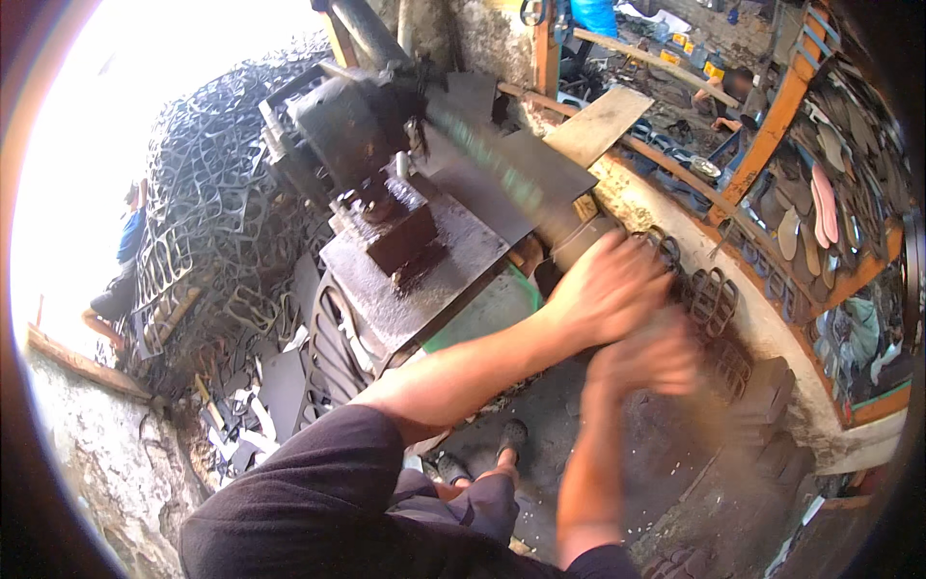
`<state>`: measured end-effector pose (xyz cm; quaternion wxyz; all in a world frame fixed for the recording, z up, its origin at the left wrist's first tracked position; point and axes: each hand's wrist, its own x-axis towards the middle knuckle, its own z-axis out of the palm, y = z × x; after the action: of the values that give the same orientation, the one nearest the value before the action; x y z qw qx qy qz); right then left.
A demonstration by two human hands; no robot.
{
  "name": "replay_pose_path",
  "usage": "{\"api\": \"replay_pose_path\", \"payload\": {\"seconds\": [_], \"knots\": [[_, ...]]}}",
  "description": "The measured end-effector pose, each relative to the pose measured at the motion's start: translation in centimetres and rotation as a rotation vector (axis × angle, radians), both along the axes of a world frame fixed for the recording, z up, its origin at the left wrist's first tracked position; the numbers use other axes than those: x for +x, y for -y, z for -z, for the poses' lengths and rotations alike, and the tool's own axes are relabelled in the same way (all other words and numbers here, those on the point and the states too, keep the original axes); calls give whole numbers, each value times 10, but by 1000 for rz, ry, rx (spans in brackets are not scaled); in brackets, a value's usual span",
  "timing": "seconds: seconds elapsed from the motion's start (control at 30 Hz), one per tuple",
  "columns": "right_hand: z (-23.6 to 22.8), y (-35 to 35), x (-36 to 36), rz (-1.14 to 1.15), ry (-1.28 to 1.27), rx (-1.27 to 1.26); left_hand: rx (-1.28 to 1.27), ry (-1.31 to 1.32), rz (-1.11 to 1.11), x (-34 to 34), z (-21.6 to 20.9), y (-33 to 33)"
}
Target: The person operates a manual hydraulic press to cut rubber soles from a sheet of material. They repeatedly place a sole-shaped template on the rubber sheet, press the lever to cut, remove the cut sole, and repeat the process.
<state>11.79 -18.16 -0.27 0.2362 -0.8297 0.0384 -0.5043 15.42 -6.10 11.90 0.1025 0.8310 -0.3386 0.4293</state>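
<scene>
1. Press machine [386, 193]: dark cast-iron body up and to the left of both hands, with a flat steel bed [424, 280] reaching toward them.
2. Scrap heap [207, 222]: tangled punched-out sheet offcuts, far left of the hands, beyond the machine.
3. Dark sheet strip [502, 169]: long, blurred, running from the machine down to the left hand.
4. Stack of dark cutters [714, 299]: on the concrete ledge, just right of the hands.
5. Left hand [612, 289]: blurred; lies at the strip's near end. Finger opening and grip cannot be told.
6. Right hand [646, 357]: blurred, just below the left hand; opening and contents cannot be told.
</scene>
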Motion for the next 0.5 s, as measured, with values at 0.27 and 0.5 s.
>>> {"api": "replay_pose_path", "payload": {"seconds": [0.27, 0.5], "knots": [[-74, 53, -47, -97, -431, -249, -171, -721, 57, -145, 119, -80], [-354, 63, -10, 338, 145, -806, -82, -1240, -977, -180, 204, -231]]}}
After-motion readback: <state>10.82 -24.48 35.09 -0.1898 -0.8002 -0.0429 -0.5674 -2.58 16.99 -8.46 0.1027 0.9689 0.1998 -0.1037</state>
